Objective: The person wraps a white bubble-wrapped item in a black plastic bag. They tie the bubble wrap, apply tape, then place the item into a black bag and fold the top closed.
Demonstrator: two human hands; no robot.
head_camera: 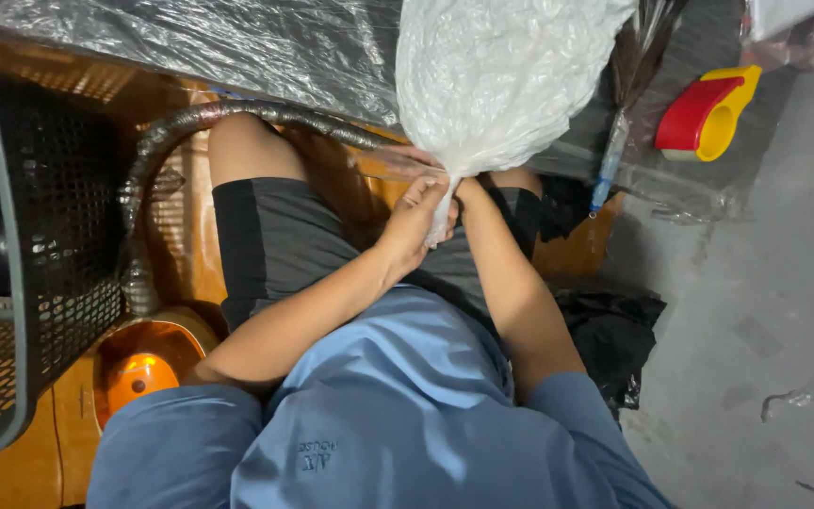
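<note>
Both hands grip the twisted neck of the white plastic bag [496,75]: my left hand [414,219] wraps it, my right hand [454,203] pinches beside. Its bulk rests against the plastic-covered desk [237,47]. Loosening could untwist it; hard pulling might tear the film.

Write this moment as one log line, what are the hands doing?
left hand: grips bag neck | right hand: at bag neck | white plastic bag: full, neck bunched | tape dispenser: on table, untouched

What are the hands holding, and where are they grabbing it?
Both hands, left hand and right hand, grip a big clear plastic bag stuffed with white material, at its twisted neck at the bottom end.
</note>
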